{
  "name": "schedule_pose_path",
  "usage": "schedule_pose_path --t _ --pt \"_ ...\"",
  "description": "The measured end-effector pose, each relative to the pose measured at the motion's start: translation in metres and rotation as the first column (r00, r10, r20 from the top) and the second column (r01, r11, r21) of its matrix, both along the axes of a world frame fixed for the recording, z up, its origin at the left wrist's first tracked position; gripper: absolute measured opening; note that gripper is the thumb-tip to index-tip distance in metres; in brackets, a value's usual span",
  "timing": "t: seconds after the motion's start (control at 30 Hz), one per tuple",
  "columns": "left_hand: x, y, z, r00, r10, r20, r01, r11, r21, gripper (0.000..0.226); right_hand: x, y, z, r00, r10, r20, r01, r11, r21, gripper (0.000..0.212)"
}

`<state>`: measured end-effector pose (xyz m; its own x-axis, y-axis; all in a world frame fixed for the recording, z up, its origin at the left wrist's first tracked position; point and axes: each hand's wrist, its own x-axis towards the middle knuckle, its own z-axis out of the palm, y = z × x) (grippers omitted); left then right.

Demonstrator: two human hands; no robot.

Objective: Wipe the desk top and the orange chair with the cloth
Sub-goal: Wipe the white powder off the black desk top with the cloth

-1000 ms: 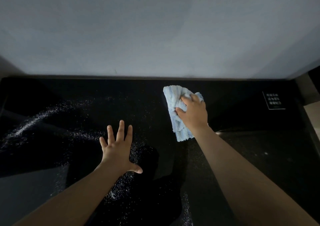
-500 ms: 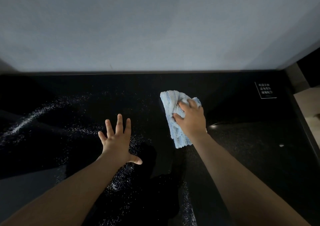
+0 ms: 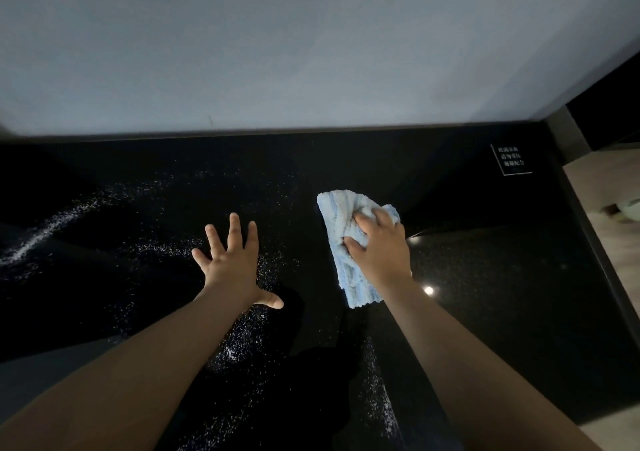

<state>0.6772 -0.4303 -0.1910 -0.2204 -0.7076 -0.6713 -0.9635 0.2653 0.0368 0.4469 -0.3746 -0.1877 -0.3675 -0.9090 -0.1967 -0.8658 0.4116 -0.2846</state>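
Black desk top [image 3: 502, 312]: right hand [image 3: 381, 253] grips bunched cloth [image 3: 341, 222]; left hand [image 3: 230, 267], left of cloth, rests flat, fingers spread, empty. Risk: bunched cloth may scatter white grit [image 3: 242, 339].

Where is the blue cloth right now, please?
The cloth lies right of centre on the desk top in the head view, gripped by the right hand.

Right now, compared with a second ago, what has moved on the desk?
The right hand, gripping the crumpled light-blue terry cloth, has drawn it back toward the person across the glossy black desk top. The grip is unchanged. The left hand stayed spread flat on the desk, and the scattered white powder around it looks as before.
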Motion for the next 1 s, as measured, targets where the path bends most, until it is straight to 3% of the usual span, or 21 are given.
schedule_pose_path --t 0.4,0.6,0.77,1.0 --pt "0.008 0.012 0.004 0.996 -0.018 -0.085 0.014 0.998 -0.054 0.144 0.017 0.052 0.000 0.998 -0.066 0.001 0.066 0.998 0.008 0.053" --pt "0.011 0.066 0.012 0.983 -0.136 -0.126 0.132 0.990 -0.042 0.144 0.027 0.080 0.001 0.993 -0.117 0.012 0.117 0.993 -0.001 0.053" --pt "0.016 0.098 0.012 0.981 -0.178 -0.081 0.179 0.984 0.008 0.150 0.035 0.106 0.001 0.990 -0.140 0.013 0.140 0.990 0.008 0.053" --pt "0.021 0.114 0.007 0.992 -0.120 -0.023 0.121 0.992 0.044 0.157 0.043 0.136 0.001 0.984 -0.174 0.024 0.174 0.985 0.009 0.053"
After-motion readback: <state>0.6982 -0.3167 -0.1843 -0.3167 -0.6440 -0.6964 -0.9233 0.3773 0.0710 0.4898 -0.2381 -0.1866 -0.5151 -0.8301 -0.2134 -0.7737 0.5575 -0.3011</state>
